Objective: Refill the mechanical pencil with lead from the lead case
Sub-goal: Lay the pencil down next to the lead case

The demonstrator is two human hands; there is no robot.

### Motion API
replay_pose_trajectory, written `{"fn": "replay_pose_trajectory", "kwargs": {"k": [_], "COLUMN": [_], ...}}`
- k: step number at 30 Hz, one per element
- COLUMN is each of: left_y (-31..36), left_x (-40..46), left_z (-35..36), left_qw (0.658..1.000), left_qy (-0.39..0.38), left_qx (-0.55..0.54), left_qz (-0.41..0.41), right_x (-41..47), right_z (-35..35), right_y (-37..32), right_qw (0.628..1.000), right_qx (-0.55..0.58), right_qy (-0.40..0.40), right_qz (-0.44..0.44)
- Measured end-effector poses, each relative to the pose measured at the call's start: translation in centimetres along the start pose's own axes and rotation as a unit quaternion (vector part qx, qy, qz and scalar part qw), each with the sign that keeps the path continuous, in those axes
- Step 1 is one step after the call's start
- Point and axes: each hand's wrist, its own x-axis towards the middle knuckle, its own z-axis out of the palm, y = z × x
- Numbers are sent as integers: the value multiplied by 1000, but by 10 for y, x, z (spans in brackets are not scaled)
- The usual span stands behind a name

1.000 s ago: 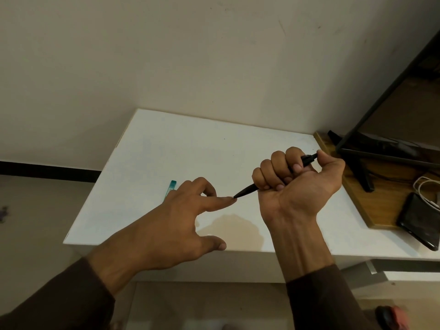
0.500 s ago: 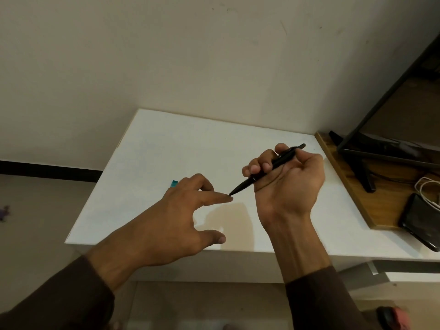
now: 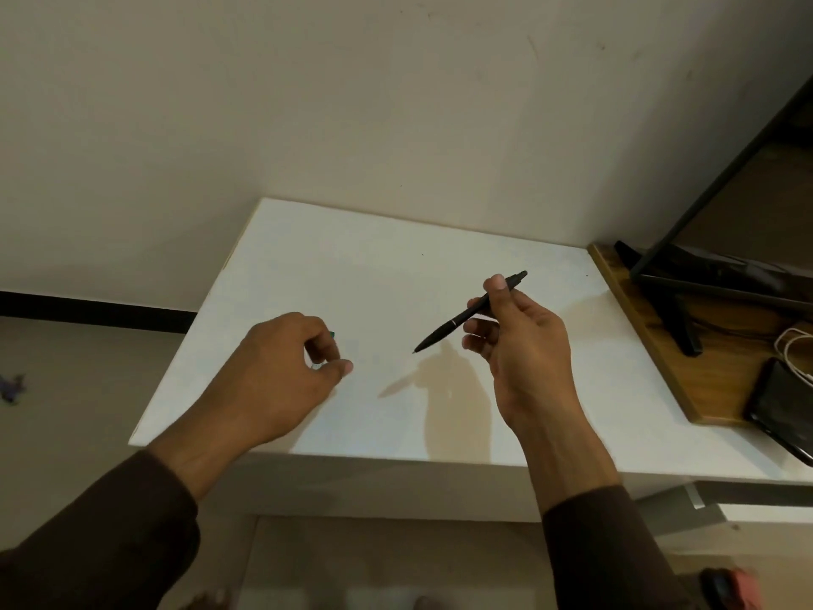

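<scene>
My right hand [image 3: 519, 358] holds a black mechanical pencil [image 3: 457, 321] between thumb and fingers above the white table [image 3: 396, 266]. The pencil's tip points down-left and its push button up-right. My left hand [image 3: 281, 372] is down on the table to the left, with its fingers and thumb curled around the small clear lead case [image 3: 316, 366]. Only the case's teal end [image 3: 333, 334] and a glint of clear plastic show; the rest is hidden under my fingers. I cannot tell whether the case is off the table.
A wooden board [image 3: 651, 345] lies at the table's right, carrying a black monitor stand [image 3: 677, 319], a dark phone [image 3: 778, 411] and a white cable [image 3: 792, 350]. The wall stands close behind the table, and the floor drops away on the left.
My right hand loosened from a fist into a fingertip hold on the pencil. My left hand left the pencil tip, dropped to the left and closed over the lead case.
</scene>
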Motion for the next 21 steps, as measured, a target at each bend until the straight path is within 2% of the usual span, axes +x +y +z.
{"fn": "replay_pose_trajectory", "kwargs": {"k": [6, 9, 16, 21], "left_y": [-8, -9, -3, -3], "left_x": [4, 4, 4, 8], "left_z": [-1, -1, 2, 6], "left_qw": [994, 989, 984, 984], "left_qy": [40, 28, 32, 31], "left_qx": [10, 29, 64, 62], "left_qz": [-102, -141, -161, -165], "right_x": [8, 12, 20, 19], "right_z": [-7, -8, 0, 8], "right_y": [13, 20, 36, 43], "right_qw": [996, 993, 964, 958], "right_qx": [-75, -96, -258, -280], "right_qy": [42, 48, 25, -2], "right_qz": [19, 47, 64, 57]}}
